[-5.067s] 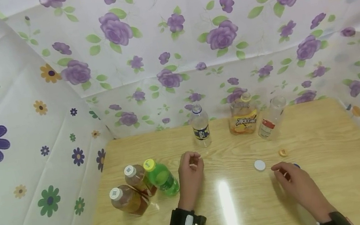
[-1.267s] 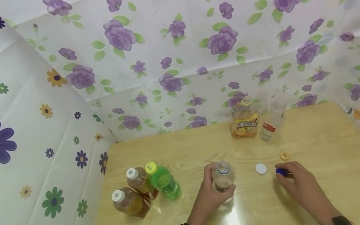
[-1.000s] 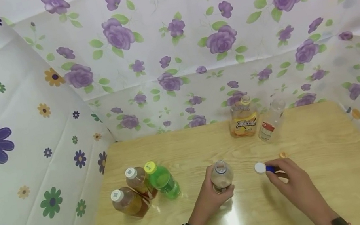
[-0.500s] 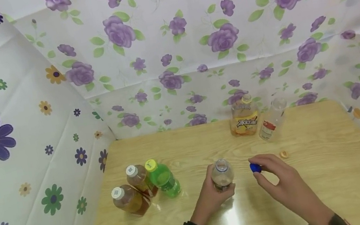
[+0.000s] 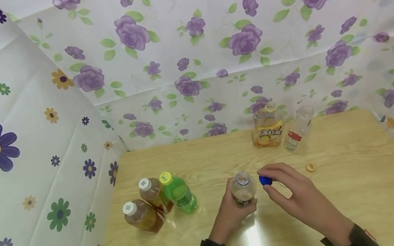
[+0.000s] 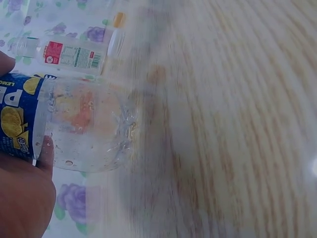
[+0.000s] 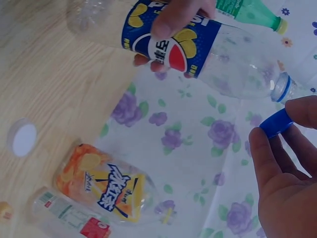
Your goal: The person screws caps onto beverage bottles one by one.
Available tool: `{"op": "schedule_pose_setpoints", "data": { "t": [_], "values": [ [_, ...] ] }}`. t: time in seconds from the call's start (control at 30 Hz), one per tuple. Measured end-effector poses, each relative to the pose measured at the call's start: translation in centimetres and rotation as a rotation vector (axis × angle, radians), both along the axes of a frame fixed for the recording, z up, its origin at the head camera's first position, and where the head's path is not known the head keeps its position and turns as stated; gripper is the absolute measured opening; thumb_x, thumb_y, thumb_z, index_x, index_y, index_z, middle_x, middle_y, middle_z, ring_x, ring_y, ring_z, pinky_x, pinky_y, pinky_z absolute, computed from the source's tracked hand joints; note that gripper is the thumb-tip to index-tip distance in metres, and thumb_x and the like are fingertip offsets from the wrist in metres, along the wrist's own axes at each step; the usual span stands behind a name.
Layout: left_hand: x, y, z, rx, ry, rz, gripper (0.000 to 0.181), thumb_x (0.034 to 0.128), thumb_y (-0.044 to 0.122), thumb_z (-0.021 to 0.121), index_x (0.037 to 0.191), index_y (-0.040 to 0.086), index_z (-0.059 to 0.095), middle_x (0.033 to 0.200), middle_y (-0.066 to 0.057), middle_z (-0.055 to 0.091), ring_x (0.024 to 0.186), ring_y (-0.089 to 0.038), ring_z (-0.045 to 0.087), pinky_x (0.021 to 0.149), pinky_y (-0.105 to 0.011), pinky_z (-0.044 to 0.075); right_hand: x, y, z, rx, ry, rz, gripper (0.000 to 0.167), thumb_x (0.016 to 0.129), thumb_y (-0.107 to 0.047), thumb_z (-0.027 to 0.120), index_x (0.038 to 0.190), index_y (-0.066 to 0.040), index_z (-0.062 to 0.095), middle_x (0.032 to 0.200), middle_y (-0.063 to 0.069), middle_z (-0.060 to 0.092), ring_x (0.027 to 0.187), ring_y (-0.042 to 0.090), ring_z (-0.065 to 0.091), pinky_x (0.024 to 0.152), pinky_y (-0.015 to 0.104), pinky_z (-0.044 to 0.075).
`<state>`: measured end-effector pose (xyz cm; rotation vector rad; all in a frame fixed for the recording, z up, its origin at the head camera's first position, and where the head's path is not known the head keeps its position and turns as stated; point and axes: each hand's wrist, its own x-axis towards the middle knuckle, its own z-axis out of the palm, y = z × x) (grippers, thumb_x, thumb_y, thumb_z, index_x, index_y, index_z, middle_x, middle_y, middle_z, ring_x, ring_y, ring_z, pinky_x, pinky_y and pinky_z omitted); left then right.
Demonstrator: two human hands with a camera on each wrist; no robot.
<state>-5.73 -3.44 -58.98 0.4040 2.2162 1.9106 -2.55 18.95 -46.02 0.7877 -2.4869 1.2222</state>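
Note:
My left hand (image 5: 229, 214) grips a clear plastic Pepsi bottle (image 5: 243, 190) around its blue lemon-printed label (image 7: 171, 47). Its mouth is uncapped, with a blue ring on the neck (image 7: 281, 87). Between thumb and fingertips, my right hand (image 5: 305, 198) pinches a blue bottle cap (image 5: 265, 180). That cap is just right of the bottle mouth, apart from it, as the right wrist view also shows. The left wrist view has the bottle's transparent lower part (image 6: 89, 124) close up. A white cap (image 7: 22, 138) lies on the table, mostly covered by my right hand in the head view.
At the left stand two brown-drink bottles with white caps (image 5: 129, 208) (image 5: 144, 184) and a green bottle (image 5: 181, 195) with a yellow cap. An uncapped orange-labelled bottle (image 5: 267, 128) and a clear red-labelled bottle (image 5: 298, 129) stand at the back. An orange cap (image 5: 310, 167) lies nearby.
My left hand has taken the Pepsi bottle from the back and brought it forward. My right hand has picked up the blue cap and carried it left, close to the bottle mouth.

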Motion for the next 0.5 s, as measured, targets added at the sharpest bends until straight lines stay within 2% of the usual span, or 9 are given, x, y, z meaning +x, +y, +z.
{"op": "schedule_pose_setpoints", "data": {
  "t": [0.17, 0.5],
  "values": [
    [0.1, 0.0, 0.2, -0.002, -0.002, -0.007, 0.076, 0.0901, 0.03, 0.086, 0.152, 0.039, 0.042, 0.135, 0.006, 0.061, 0.124, -0.019, 0.06, 0.105, -0.053, 0.045, -0.4, -0.5, 0.4, 0.018, 0.021, 0.031, 0.05, 0.098, 0.0, 0.076, 0.144, -0.017, 0.063, 0.143, 0.0, 0.058, 0.127, 0.02, 0.061, 0.099, 0.018, 0.049],
    [0.2, 0.0, -0.2, 0.03, 0.008, 0.003, 0.073, 0.0903, 0.028, 0.085, 0.15, 0.039, 0.044, 0.135, 0.006, 0.061, 0.123, -0.019, 0.06, 0.103, -0.05, 0.046, -1.5, -1.4, 0.9, 0.079, 0.1, 0.073, 0.046, 0.095, 0.002, 0.077, 0.139, -0.006, 0.066, 0.142, 0.006, 0.058, 0.128, 0.024, 0.059, 0.102, 0.02, 0.048]
  ]
}}
